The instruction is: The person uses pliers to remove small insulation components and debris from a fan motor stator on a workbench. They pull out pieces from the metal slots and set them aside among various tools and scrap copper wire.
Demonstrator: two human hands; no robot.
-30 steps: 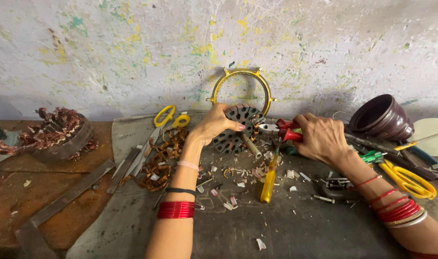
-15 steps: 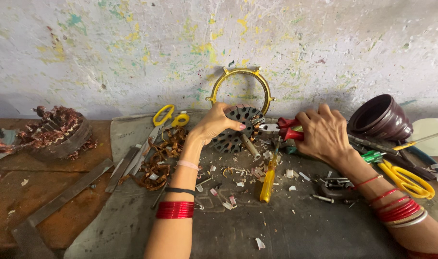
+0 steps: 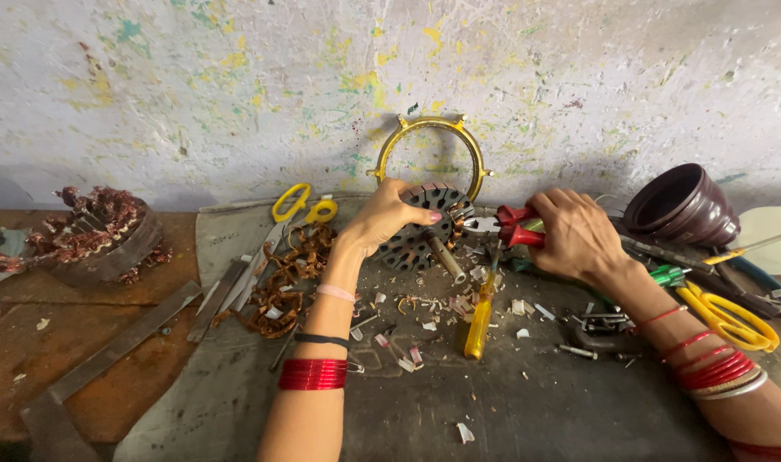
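Note:
My left hand (image 3: 389,216) grips a round, dark slotted metal stator core (image 3: 425,229) with a shaft, held tilted on the grey mat. My right hand (image 3: 574,233) is closed on red-handled pliers (image 3: 503,226), whose jaws meet the core's right edge. A yellow-handled screwdriver (image 3: 479,318) lies on the mat just below the two hands. Behind the core a yellow metal ring (image 3: 431,154) leans against the paint-spattered wall. Red bangles sit on both wrists.
Yellow-handled scissors (image 3: 295,205) and a heap of copper wire scraps (image 3: 281,282) lie left of the core. A wound stator (image 3: 95,233) sits far left. A dark maroon bowl (image 3: 680,205), more yellow scissors (image 3: 728,318) and green-handled tools (image 3: 669,275) lie right. Flat metal bars (image 3: 117,344) cross the wooden table.
Both hands stay on the core and pliers. My left fingers have shifted slightly on the core's top edge; nothing else has moved.

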